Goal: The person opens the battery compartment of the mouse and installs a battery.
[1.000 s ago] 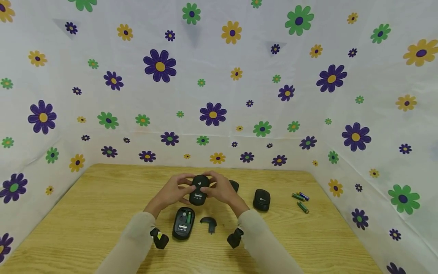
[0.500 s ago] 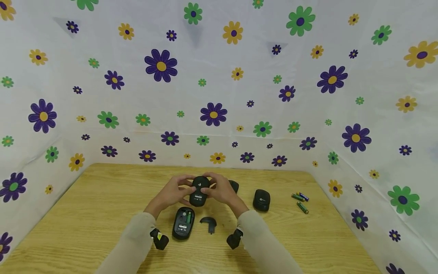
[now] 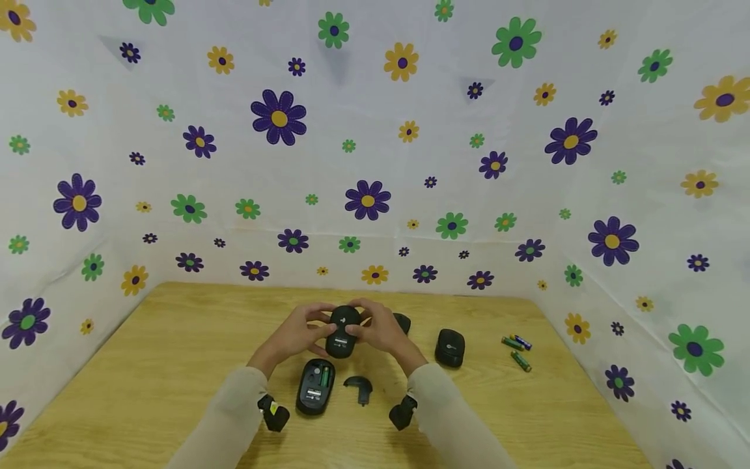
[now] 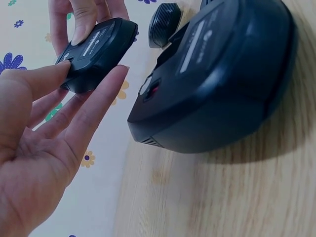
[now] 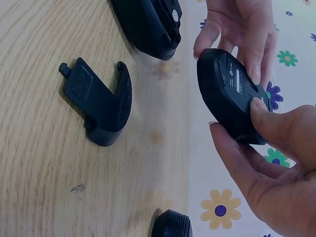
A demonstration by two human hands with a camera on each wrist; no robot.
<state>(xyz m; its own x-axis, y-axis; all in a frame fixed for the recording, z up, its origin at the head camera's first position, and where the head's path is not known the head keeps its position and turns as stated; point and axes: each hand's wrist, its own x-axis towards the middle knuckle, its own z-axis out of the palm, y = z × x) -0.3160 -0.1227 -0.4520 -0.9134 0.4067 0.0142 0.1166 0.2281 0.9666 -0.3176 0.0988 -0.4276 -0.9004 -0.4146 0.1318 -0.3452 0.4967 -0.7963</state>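
A black computer mouse (image 3: 342,340) is held up over the table, its labelled underside toward me. My left hand (image 3: 300,333) grips its left side, thumb on the underside and fingers behind. From the other side my right hand (image 3: 377,329) holds it the same way, its thumb (image 5: 269,120) pressing on the underside. Below lies a second mouse (image 3: 315,387), bottom up, with its battery bay uncovered and a green battery (image 3: 325,376) inside. To its right is a loose black battery cover (image 5: 101,101), curved at one end with a flat tongue.
Another black mouse (image 3: 450,348) stands upright to the right on the wooden table (image 3: 193,365). Behind my right hand a further black mouse-like thing (image 3: 403,322) is partly hidden. Several loose batteries (image 3: 520,360) lie far right. Flowered white sheeting (image 3: 375,156) encloses the table's back and sides.
The head view has tilted slightly, so the whole scene sits a little lower. Both hands keep the same hold on the mouse.
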